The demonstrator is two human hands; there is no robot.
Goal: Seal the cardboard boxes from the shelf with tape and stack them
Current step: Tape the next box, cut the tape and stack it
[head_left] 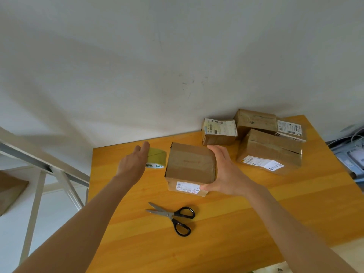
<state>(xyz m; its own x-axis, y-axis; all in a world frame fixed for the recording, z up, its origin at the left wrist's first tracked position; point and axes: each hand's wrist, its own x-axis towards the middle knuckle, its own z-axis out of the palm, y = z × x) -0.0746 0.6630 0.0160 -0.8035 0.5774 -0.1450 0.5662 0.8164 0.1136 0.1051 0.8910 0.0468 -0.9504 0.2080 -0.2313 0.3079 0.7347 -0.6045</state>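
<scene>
Centre of the worktop sits the box, flaps down, label facing front. The right hand is spread wide against the box's right side, thumb at the near corner and fingers straight along the far edge. Just left of the box lies the tape roll. The left hand is on the roll's left edge, and the back of the hand hides whether the fingers grip. In front of the box, scissors lie with blades apart. Behind it to the right, 4 more boxes huddle by the wall. A shelf frame stands far left.
</scene>
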